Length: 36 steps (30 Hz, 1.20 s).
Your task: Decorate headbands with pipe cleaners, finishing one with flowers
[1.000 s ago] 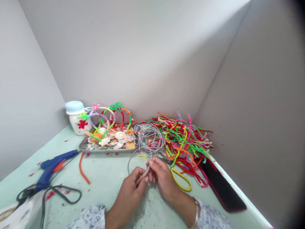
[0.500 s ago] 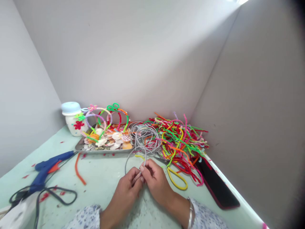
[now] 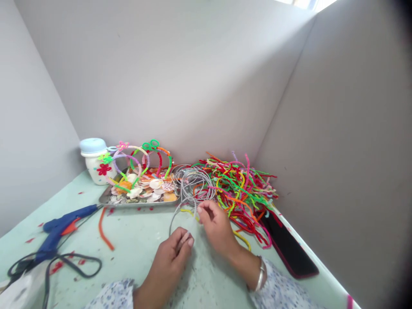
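A coil of grey wire (image 3: 196, 184) lies in front of me, and loose strands run from it toward my hands. My left hand (image 3: 169, 257) is closed, thumb over bent fingers; one strand curves down to it, and a small pale bit shows at the fingertips. Higher and to the right, my right hand (image 3: 217, 229) pinches at a strand just below the coil; the fingertips are slightly blurred. Beneath that hand a yellow loop (image 3: 243, 240) is partly hidden, and a short yellow piece (image 3: 186, 210) lies beside its fingertips.
Behind the hands stands a metal tray (image 3: 141, 204) of shells, with fuzzy headbands (image 3: 131, 156) on it. A jar (image 3: 96, 165) is at back left, a blue glue gun (image 3: 61, 227) with cord at left. Pipe cleaners (image 3: 241, 189) heap at right by a black phone (image 3: 289, 249).
My hands have parted. The right hand moved up and away toward the coil, while the left stayed low, still closed. The view shifted slightly.
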{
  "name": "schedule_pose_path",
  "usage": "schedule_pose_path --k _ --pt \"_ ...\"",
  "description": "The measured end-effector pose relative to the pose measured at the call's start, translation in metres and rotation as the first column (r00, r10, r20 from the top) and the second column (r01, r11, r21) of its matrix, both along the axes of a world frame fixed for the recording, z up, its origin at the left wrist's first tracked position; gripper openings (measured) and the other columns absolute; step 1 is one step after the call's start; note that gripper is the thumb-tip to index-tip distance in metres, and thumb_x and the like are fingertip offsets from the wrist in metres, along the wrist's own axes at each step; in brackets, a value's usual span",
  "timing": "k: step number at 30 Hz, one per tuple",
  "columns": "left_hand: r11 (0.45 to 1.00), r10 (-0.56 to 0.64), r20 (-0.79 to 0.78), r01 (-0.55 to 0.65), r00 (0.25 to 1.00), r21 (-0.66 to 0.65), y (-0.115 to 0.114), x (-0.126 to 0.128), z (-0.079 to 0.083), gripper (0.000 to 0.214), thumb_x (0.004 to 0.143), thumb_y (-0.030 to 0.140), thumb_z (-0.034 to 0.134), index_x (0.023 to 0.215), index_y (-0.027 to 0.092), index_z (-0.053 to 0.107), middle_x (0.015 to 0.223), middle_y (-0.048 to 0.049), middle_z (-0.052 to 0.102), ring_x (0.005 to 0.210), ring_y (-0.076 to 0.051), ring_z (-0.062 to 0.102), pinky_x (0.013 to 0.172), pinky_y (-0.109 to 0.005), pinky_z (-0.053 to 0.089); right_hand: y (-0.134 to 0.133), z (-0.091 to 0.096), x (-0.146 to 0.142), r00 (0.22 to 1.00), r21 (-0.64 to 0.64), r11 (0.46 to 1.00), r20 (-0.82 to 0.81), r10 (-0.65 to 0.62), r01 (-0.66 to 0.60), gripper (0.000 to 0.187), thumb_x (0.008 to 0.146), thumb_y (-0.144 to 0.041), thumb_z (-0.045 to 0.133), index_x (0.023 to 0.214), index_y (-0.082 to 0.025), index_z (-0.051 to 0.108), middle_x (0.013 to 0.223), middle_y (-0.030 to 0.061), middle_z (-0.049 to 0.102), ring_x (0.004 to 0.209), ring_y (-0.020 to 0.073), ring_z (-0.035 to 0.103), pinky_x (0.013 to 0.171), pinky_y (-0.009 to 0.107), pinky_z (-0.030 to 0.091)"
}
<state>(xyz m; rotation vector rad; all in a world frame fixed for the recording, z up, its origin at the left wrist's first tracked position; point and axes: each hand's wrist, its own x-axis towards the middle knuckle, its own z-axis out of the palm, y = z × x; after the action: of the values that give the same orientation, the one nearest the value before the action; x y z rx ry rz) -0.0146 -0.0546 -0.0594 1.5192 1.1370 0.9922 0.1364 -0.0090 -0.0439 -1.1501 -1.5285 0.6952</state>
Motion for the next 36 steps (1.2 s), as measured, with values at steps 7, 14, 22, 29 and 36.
schedule_pose_path --k 7,14,22,29,36 --pt "0.997 -0.034 0.026 0.036 0.999 -0.066 0.004 0.002 -0.004 0.025 0.087 0.042 0.046 0.078 0.019 0.048 0.059 0.0059 0.037 0.052 -0.01 0.035 0.049 -0.019 0.03 0.056 0.04 0.047 0.848 0.326 0.922 0.408 -0.337 0.21 0.018 0.086 -0.019 0.047 0.095 -0.019 0.063 0.096 0.0078 0.061 0.09 0.0215 0.057 0.083 0.034 0.044" --pt "0.999 -0.037 0.001 0.037 0.999 -0.04 0.005 0.001 -0.009 0.018 0.086 0.035 0.048 0.08 0.019 0.05 0.066 0.0034 0.045 0.057 -0.01 0.041 0.051 -0.019 0.033 0.082 0.041 0.06 0.49 0.311 0.933 0.794 -0.36 0.182 0.033 0.087 -0.022 0.047 0.119 -0.022 0.056 0.112 0.0099 0.054 0.089 0.0222 0.058 0.073 0.031 0.044" --pt "0.999 -0.052 -0.018 0.052 0.998 -0.012 0.005 0.002 -0.005 0.015 0.083 0.033 0.05 0.082 0.018 0.052 0.073 -0.0004 0.053 0.069 -0.014 0.051 0.063 -0.022 0.04 0.094 0.043 0.074 0.442 0.305 0.933 0.822 -0.36 0.192 0.022 0.088 -0.024 0.047 0.101 -0.021 0.065 0.102 0.0092 0.06 0.084 0.0205 0.059 0.07 0.029 0.042" --pt "0.997 -0.081 -0.028 0.081 0.996 -0.017 0.004 0.001 -0.003 0.014 0.083 0.032 0.05 0.082 0.018 0.051 0.073 -0.0005 0.053 0.069 -0.014 0.051 0.063 -0.022 0.04 0.1 0.061 0.1 0.737 0.21 0.942 0.588 -0.334 0.26 0.026 0.086 -0.022 0.044 0.098 -0.018 0.067 0.083 0.0056 0.07 0.074 0.0179 0.062 0.07 0.029 0.044" --pt "0.996 -0.087 -0.054 0.087 0.995 0.001 0.005 0.001 -0.004 0.013 0.083 0.03 0.049 0.081 0.018 0.052 0.071 -0.0001 0.052 0.067 -0.014 0.049 0.061 -0.022 0.038 0.104 0.074 0.12 0.864 0.102 0.952 0.402 -0.305 0.289 0.026 0.082 -0.029 0.047 0.095 -0.019 0.067 0.065 0.0009 0.064 0.053 0.0141 0.056 0.052 0.025 0.04"
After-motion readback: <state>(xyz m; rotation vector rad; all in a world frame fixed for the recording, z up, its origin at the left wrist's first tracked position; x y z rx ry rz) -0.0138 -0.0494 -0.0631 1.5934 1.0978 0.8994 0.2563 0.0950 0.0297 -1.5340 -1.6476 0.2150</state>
